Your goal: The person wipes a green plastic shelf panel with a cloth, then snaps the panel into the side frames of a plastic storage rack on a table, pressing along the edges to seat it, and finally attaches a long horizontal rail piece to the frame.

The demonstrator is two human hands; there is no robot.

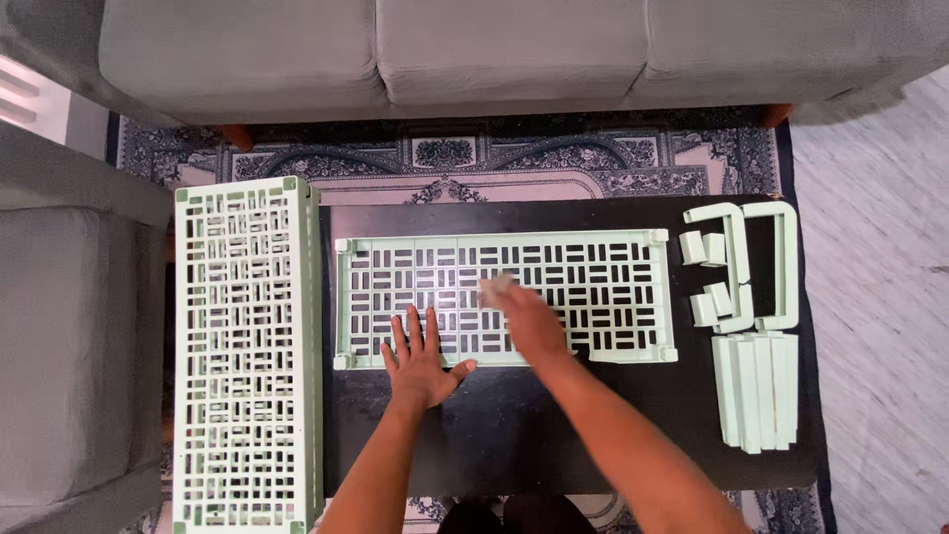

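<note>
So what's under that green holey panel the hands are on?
The dark table shows through the slots of the green panel. The left hand lies flat on it; the right hand covers some slots.

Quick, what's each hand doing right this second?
Left hand: open, fingers spread, flat on the green lattice panel.
Right hand: on the same panel, blurred; cannot tell whether it grips anything.
</note>
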